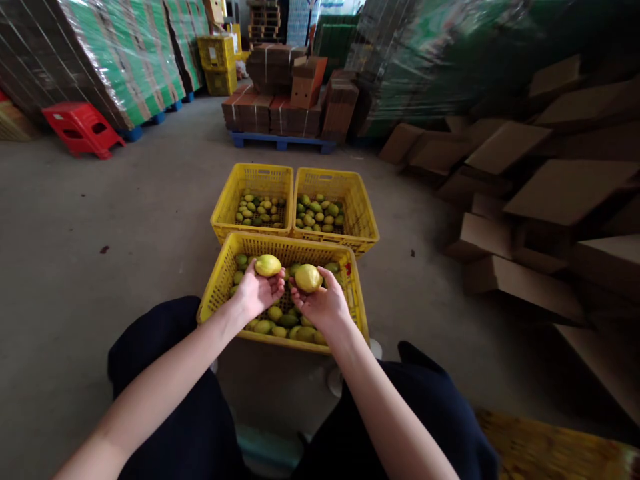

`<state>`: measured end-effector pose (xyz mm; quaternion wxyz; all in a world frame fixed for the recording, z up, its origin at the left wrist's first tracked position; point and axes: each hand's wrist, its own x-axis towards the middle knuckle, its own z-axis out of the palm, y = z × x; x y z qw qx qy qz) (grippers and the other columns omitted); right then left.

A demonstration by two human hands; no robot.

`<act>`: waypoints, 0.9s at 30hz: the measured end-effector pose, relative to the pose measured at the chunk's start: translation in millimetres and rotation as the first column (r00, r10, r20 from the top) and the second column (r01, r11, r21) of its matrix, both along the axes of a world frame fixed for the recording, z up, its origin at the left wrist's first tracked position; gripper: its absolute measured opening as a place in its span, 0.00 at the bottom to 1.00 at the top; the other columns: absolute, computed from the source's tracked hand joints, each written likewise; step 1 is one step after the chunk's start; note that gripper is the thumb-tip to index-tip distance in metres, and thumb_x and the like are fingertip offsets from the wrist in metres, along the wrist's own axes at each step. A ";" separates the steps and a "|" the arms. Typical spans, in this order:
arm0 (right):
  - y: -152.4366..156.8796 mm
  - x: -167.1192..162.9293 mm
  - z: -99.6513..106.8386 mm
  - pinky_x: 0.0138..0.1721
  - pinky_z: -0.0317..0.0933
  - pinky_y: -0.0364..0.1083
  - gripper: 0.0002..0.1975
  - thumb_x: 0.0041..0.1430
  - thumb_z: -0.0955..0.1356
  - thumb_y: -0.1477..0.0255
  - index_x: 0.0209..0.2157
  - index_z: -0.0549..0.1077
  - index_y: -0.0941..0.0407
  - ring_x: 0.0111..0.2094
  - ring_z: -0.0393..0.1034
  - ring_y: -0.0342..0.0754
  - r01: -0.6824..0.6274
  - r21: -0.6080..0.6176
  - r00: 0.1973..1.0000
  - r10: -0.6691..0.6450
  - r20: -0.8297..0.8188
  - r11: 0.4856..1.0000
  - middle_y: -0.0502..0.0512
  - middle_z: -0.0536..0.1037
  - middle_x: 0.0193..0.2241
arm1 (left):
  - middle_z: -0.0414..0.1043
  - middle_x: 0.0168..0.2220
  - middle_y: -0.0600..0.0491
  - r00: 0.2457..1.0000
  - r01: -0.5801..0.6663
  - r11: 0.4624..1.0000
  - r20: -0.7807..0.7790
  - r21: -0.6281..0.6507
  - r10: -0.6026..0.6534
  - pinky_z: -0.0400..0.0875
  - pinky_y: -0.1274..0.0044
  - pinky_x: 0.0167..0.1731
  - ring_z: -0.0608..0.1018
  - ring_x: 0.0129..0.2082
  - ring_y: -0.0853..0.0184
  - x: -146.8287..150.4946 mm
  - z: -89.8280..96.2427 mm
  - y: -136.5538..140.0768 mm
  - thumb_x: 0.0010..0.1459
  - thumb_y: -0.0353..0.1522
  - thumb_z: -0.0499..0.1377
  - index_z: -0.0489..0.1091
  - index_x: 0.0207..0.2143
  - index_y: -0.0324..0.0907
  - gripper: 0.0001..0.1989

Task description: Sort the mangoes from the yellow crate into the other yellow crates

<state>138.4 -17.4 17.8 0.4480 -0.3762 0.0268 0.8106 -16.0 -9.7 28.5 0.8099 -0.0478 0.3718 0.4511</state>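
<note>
My left hand (260, 290), palm up, holds a yellow lemon (269, 265) with its fingers curled at the side. Close beside it, my right hand (323, 303) grips a second yellow lemon (308, 278) between thumb and fingers. Both are above the near yellow crate (357, 300), where several green and yellow lemons (279, 331) lie on the bottom. Parts of that crate's contents are hidden by my hands. Just beyond stand two more yellow crates: the left crate (225, 210) and the right crate (363, 207), each with lemons inside.
A red stool (83, 127) stands far left near wrapped stacks (130, 60). Behind the crates, a blue pallet (283, 141) bears flattened cartons (295, 120). Cardboard boxes (550, 193) are heaped on the right. My knees flank the near crate.
</note>
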 end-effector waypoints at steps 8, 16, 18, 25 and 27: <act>-1.9 7.0 29.2 0.25 0.67 0.39 0.13 0.46 0.74 0.74 0.36 0.73 0.57 0.25 0.72 0.43 -0.060 0.407 0.886 -0.140 0.443 0.911 0.50 0.79 0.27 | 0.76 0.37 0.49 0.897 0.110 0.891 -0.430 0.440 0.102 0.75 0.81 0.32 0.78 0.32 0.67 -0.5 16.2 -6.2 0.53 0.26 0.64 0.72 0.43 0.40 0.13; -17.1 12.6 46.7 0.52 0.63 0.52 0.24 0.39 0.76 0.80 0.41 0.77 0.48 0.48 0.67 0.52 -0.323 0.721 0.406 -0.598 0.691 0.613 0.50 0.76 0.43 | 0.73 0.49 0.46 0.804 0.148 0.728 -0.510 0.669 0.306 0.70 0.77 0.50 0.70 0.57 0.58 -5.8 24.1 -17.2 0.44 0.19 0.67 0.75 0.40 0.43 0.20; -17.3 12.4 45.9 0.51 0.64 0.55 0.24 0.38 0.75 0.80 0.40 0.78 0.48 0.48 0.66 0.53 -0.316 0.742 0.402 -0.625 0.669 0.592 0.52 0.74 0.44 | 0.73 0.47 0.45 0.816 0.112 0.746 -0.489 0.657 0.308 0.69 0.77 0.52 0.70 0.57 0.59 -4.6 25.1 -18.0 0.45 0.18 0.66 0.75 0.39 0.42 0.18; -17.8 17.4 40.9 0.53 0.63 0.58 0.25 0.39 0.76 0.79 0.42 0.78 0.46 0.47 0.65 0.54 -0.403 0.746 0.300 -0.694 0.655 0.530 0.54 0.70 0.43 | 0.69 0.46 0.48 0.731 0.169 0.690 -0.559 0.704 0.391 0.63 0.76 0.58 0.67 0.59 0.59 -6.2 25.5 -17.1 0.38 0.14 0.68 0.77 0.36 0.43 0.23; -18.6 17.1 37.9 0.56 0.60 0.59 0.24 0.42 0.75 0.78 0.42 0.78 0.44 0.48 0.65 0.55 -0.418 0.749 0.274 -0.715 0.643 0.514 0.54 0.70 0.43 | 0.69 0.45 0.49 0.712 0.224 0.668 -0.587 0.710 0.385 0.61 0.77 0.59 0.67 0.60 0.59 -7.5 23.5 -17.1 0.38 0.15 0.68 0.78 0.37 0.44 0.24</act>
